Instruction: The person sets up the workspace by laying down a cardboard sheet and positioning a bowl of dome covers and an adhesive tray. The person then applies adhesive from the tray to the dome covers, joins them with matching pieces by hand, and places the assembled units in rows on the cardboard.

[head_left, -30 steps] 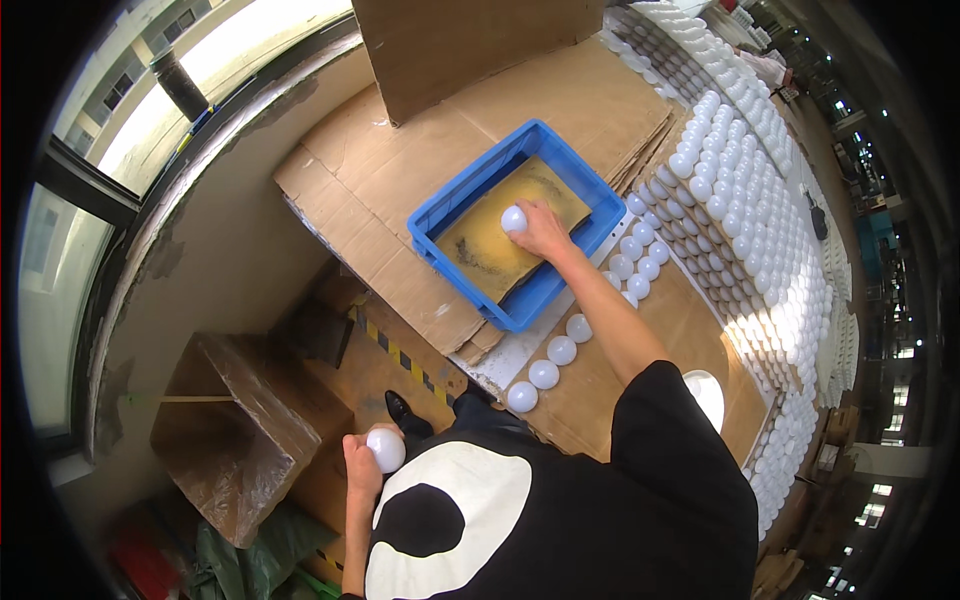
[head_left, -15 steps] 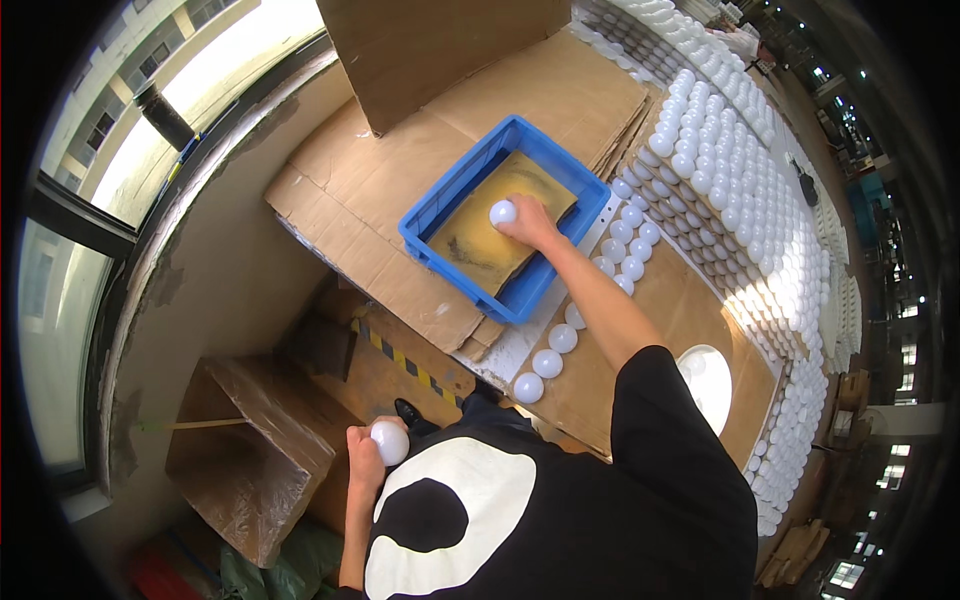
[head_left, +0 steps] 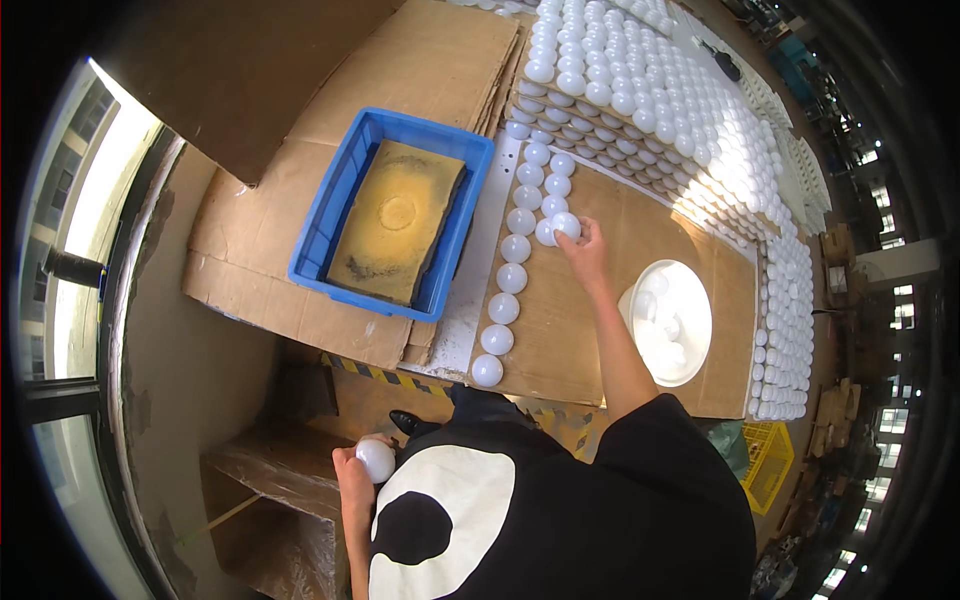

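Observation:
My right hand (head_left: 590,252) grips a round white bulb cover (head_left: 566,226) with its fingertips, at the near end of a short second row on the brown cardboard sheet (head_left: 560,330). It is right against a neighbouring cover (head_left: 546,232); whether it rests on the sheet I cannot tell. Low at my left side, my left hand (head_left: 352,470) is wrapped round a larger-looking white bulb cover (head_left: 376,461). A blue plastic tray (head_left: 308,250) to the left holds a yellow sponge pad (head_left: 365,225), darkened at its edges, with a round imprint in its middle.
A white tub (head_left: 706,320) with several loose covers stands on the sheet, right of my forearm. Beyond rise stacked cardboard layers of white covers (head_left: 640,110). An upright cardboard panel (head_left: 240,80) is at the far left. Below are an open carton (head_left: 270,470) and a yellow crate (head_left: 768,465).
My right hand has moved from the sponge in the blue tray to the rows on the right, carrying the bulb cover. The view has swung right; my left hand still holds its cover.

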Action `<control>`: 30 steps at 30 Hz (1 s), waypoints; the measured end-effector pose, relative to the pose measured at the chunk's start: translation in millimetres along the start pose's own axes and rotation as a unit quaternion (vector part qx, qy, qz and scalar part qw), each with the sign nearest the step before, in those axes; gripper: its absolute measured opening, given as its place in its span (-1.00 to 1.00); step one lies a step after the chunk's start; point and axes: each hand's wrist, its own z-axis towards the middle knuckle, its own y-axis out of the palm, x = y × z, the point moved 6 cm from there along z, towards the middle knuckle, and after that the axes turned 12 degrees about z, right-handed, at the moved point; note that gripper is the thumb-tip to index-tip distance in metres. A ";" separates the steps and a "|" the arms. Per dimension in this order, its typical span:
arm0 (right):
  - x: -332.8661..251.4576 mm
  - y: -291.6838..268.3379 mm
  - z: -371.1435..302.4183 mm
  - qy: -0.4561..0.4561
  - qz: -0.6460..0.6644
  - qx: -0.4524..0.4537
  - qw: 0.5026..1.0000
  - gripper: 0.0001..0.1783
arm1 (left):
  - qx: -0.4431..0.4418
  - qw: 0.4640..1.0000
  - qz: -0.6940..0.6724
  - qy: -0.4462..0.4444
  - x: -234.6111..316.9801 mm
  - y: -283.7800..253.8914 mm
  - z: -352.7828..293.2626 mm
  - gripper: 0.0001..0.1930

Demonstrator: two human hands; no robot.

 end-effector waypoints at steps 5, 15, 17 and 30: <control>35.7 -7.8 -25.4 0.011 -0.280 -0.031 0.960 -0.30 | 0.025 0.996 0.090 0.002 16.8 18.7 5.1 -0.69; 61.1 14.1 -22.8 0.067 -0.378 -0.075 0.920 -0.25 | 0.032 0.983 0.181 -0.020 59.8 55.8 -1.6 -0.73; 58.2 11.9 -23.9 0.072 -0.376 -0.076 0.920 -0.22 | 0.039 0.982 0.182 -0.006 62.2 57.0 -4.4 -0.73; -138.4 169.5 -246.8 0.017 -0.003 -0.578 0.816 -0.29 | 0.020 0.998 -0.054 0.019 16.0 36.2 18.8 -0.74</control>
